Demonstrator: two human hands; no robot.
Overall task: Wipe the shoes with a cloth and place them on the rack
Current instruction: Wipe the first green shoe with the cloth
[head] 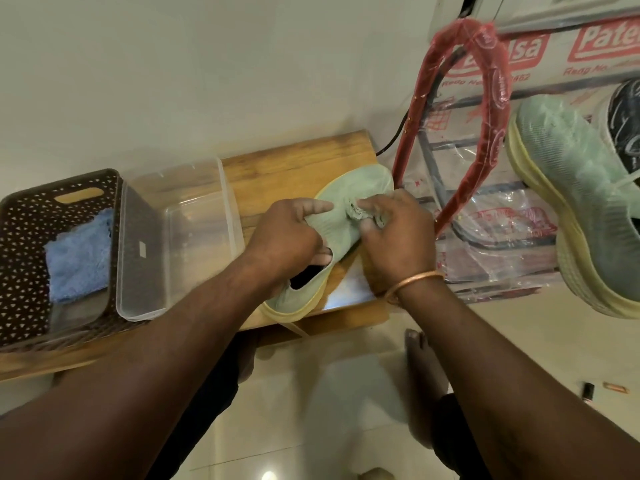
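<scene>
head view, shoe: we see the pale green knit shoe with a yellow sole [353,188] lying on the wooden bench top [298,157], toe pointing away.
head view, left hand: left hand [287,233] grips the upper near the collar, thumb on top, fingers curled round the knit.
head view, right hand: right hand [398,237] pinches a small bunched grey-green cloth [362,213] against the upper.
head view, rack: a matching green shoe [571,188] appears to rest on the plastic-wrapped metal rack [446,145], well apart to the right.
step: we judge this to be wiping, on the second shoe.
next: finish the upper and sole edge, then lift the shoe across to the rack beside its mate. that calls for a firm hold.
</scene>
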